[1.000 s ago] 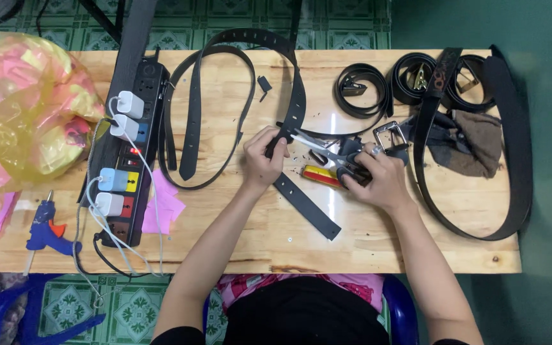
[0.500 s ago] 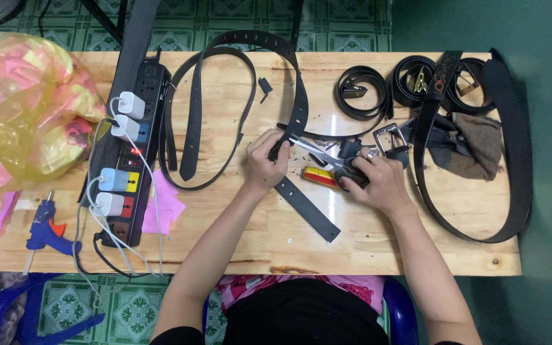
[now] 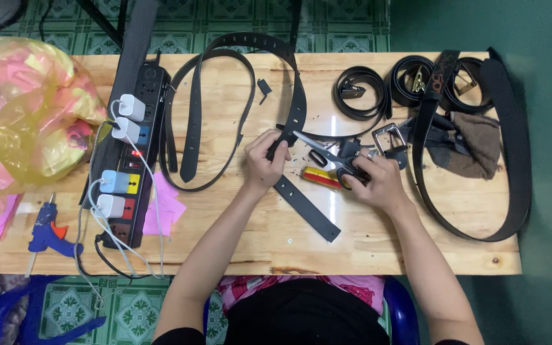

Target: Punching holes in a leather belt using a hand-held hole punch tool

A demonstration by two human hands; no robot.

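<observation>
My left hand (image 3: 264,161) pinches a long black leather belt (image 3: 299,108) near the middle of the wooden table (image 3: 378,243). The belt's free end (image 3: 308,207) runs toward me across the wood. My right hand (image 3: 378,182) grips the dark handles of a pair of scissors (image 3: 324,150), whose silver blades point left toward the belt beside my left fingers. A red and yellow tool (image 3: 319,177) lies just under the scissors. A silver belt buckle (image 3: 388,138) sits right above my right hand.
A black power strip (image 3: 129,167) with several chargers lies at the left, beside a blue glue gun (image 3: 46,231) and a yellow-pink plastic bag (image 3: 20,121). Coiled belts (image 3: 360,89) and a wide black strap (image 3: 512,153) with brown cloth (image 3: 474,144) fill the right side.
The scissors' blades have swung a little toward the belt in my left hand. Both hands stay in nearly the same place.
</observation>
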